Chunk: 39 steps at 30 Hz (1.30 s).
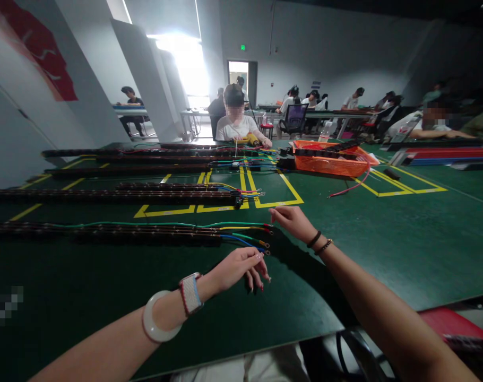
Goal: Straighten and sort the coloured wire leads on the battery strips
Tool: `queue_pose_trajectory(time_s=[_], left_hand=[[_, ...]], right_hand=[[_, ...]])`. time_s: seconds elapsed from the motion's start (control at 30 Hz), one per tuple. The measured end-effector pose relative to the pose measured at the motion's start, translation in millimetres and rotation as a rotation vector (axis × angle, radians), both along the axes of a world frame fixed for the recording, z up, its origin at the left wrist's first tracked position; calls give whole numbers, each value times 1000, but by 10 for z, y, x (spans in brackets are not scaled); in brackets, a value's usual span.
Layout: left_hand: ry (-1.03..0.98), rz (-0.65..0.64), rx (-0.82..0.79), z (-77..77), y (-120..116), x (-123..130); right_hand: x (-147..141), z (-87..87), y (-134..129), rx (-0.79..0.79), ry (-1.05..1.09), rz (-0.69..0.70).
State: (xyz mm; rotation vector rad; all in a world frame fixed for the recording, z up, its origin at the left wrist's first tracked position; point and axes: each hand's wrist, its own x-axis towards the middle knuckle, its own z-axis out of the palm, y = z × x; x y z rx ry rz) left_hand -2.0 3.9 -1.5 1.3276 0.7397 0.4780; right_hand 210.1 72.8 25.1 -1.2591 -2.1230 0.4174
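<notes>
My left hand (245, 268) hovers over the green table, palm down. Its fingers are loosely bent and apart, with nothing seen in them. Just beyond it end the blue wire (237, 244) and other wires, each tipped with a ring terminal (267, 245). My right hand (295, 220) is closed, thumb and finger together close to the end of the green wire (249, 223). Whatever is between those fingertips, if anything, cannot be made out. From the left, a long bundle of dark cable chain (146, 233) carries these wires.
More cable chains (165, 193) lie farther back, among yellow tape outlines (279, 203) on the table (385, 239). An orange basket (333, 165) with dark parts stands at the back. Across the table a person (237, 122) has a yellow tool (250, 139) at hand.
</notes>
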Motion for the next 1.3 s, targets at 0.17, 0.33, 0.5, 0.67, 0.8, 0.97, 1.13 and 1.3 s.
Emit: queue_pose_trajectory(time_s=[0.17,0.33,0.5,0.67,0.8,0.97,1.13,1.3], left_hand=[[1,-12,0,-8,5,-11],[8,-19,7,18,-1,-11],[17,-10,-2,52,-19,-4],[-11,-23,14,-2,-5,-3],[-19,-24,21,-30,3,3],[-10,-21,28,-25,3,9],[-15,-27,32,-26,6,9],[4,-27,51,-7,4,16]], right_hand=[[168,-223,254,-119,245,-185],[158,-406,323,-181,152,-103],[-40,-404,189,-129,-108,-21],[-255,-381,31,-6,-253,17],[-344,-356,-18,56,-256,31],[-412,-329,-38,-23,-205,103],[-456,-329,-48,-75,-222,156],[-509,-359,-42,-74,-226,147]])
